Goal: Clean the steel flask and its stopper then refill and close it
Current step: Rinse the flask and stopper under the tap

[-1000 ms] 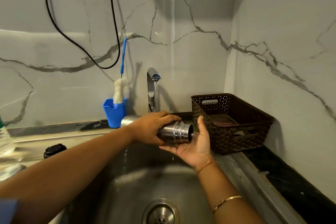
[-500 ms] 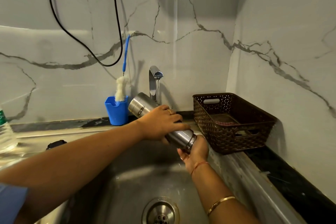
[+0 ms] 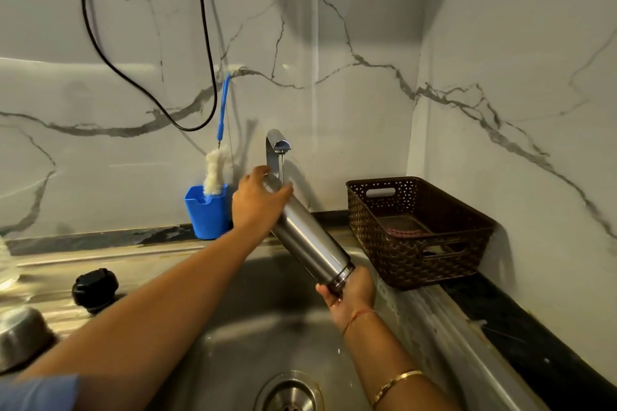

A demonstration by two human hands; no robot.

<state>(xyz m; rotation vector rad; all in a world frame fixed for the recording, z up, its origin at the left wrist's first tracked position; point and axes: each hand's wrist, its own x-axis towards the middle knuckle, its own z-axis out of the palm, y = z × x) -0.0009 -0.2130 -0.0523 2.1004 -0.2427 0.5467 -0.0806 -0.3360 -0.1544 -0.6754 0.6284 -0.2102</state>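
**Person's arms: items worn**

Left arm: pale blue fabric sleeve (image 3: 43, 392), edge at the upper arm.
Right arm: thin red thread (image 3: 359, 315) round the wrist; slim gold-coloured metal bangle (image 3: 397, 383) on the forearm.
Left hand (image 3: 257, 205), right hand (image 3: 352, 294): bare.

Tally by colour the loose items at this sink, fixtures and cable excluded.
Steel: 2, flask, bowl
Black: 1, stopper
Blue: 2, holder, brush
Brown: 1, basket
Clear: 1, bottle
Red: 1, cloth
Total: 8
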